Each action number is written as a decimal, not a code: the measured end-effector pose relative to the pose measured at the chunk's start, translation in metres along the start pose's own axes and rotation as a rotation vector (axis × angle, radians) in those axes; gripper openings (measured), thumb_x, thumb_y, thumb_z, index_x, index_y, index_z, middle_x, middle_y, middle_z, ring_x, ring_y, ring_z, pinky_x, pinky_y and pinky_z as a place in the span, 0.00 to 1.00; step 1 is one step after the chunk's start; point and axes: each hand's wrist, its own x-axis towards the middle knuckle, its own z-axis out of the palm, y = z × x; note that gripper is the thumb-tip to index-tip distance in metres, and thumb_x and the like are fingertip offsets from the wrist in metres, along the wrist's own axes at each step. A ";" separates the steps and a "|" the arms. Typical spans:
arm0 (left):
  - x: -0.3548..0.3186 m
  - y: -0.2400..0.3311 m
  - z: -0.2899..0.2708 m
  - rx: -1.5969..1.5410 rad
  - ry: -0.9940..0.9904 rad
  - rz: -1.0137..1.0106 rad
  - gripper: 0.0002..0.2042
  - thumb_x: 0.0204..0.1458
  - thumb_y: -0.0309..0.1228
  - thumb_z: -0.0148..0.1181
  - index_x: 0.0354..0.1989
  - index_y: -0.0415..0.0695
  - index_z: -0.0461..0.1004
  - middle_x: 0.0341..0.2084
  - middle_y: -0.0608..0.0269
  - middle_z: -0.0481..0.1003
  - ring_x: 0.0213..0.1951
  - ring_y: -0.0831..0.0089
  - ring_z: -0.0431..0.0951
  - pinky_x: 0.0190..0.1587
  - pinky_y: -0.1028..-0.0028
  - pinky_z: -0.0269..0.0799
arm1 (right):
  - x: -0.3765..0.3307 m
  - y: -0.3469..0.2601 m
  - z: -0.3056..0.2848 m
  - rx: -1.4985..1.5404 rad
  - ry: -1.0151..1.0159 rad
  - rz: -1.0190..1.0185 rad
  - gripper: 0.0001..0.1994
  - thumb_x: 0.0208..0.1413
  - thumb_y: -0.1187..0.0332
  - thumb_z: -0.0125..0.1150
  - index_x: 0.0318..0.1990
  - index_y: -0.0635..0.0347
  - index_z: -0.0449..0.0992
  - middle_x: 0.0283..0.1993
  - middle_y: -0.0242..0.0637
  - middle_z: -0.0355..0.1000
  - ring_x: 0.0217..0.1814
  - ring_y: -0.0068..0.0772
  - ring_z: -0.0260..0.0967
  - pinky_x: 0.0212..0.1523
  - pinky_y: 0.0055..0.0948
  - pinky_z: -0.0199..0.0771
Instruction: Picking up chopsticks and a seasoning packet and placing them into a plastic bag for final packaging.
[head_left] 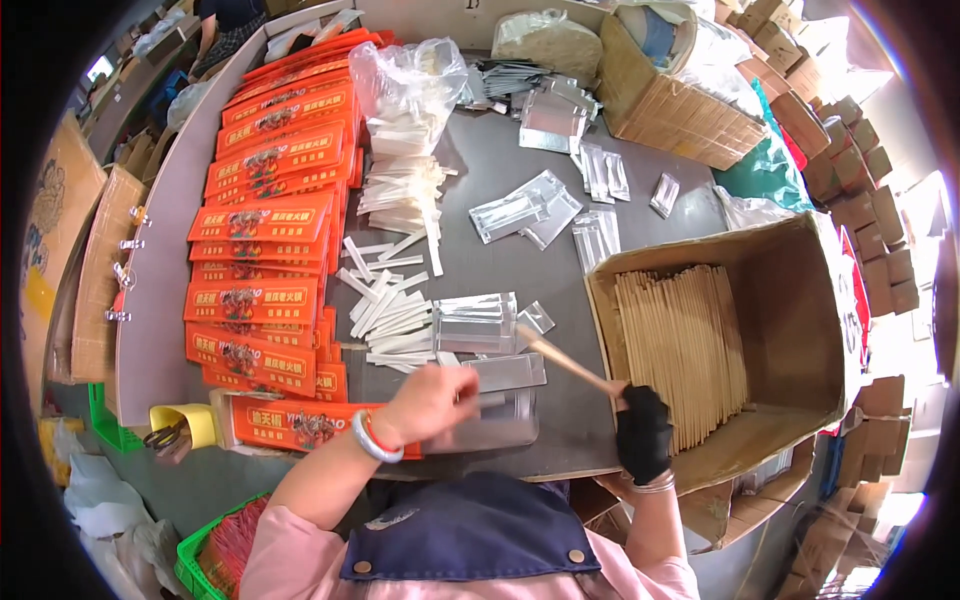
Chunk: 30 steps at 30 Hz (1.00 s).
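My right hand (642, 432), in a black fingerless glove, grips a pair of wooden chopsticks (570, 362) by one end. The other end points up and left over the table. My left hand (440, 400), bare with a bangle at the wrist, hovers at the near edge with its fingers curled. It is partly smeared by motion, and I cannot make out anything in its fingers. Below it lies a blurred clear plastic packet (505, 420). Just beyond are stacked clear packets (475, 322) and loose white paper-wrapped strips (390, 312). Orange-red printed sleeves (268, 425) lie left of my left wrist.
A cardboard box (790, 340) at right holds many wooden chopsticks (680, 350). Overlapping orange-red sleeves (255, 300) line the left side. More clear packets (525, 208) lie mid-table. Another carton (680, 115) stands far right. Scissors (165, 433) sit in a yellow holder at near left.
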 end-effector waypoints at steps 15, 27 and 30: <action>-0.079 -0.010 0.022 0.363 0.211 0.137 0.36 0.26 0.36 0.78 0.51 0.40 0.74 0.46 0.60 0.72 0.51 0.57 0.68 0.55 0.59 0.64 | -0.001 -0.044 0.122 0.326 -0.244 -0.535 0.04 0.52 0.72 0.62 0.34 0.60 0.81 0.31 0.44 0.75 0.39 0.47 0.74 0.43 0.39 0.75; -0.063 -0.014 0.014 0.562 0.108 0.265 0.20 0.39 0.31 0.66 0.45 0.50 0.76 0.39 0.58 0.71 0.42 0.58 0.69 0.46 0.62 0.68 | 0.011 -0.095 0.092 -0.038 -0.169 -0.509 0.35 0.35 0.53 0.76 0.52 0.56 0.69 0.47 0.41 0.69 0.46 0.44 0.69 0.48 0.39 0.68; -0.056 0.007 -0.037 0.563 -0.080 0.376 0.11 0.32 0.33 0.67 0.26 0.47 0.74 0.35 0.58 0.70 0.39 0.59 0.70 0.39 0.62 0.69 | 0.012 -0.074 0.077 -0.015 -0.253 -0.519 0.33 0.36 0.50 0.75 0.49 0.56 0.71 0.44 0.39 0.70 0.44 0.43 0.69 0.50 0.42 0.63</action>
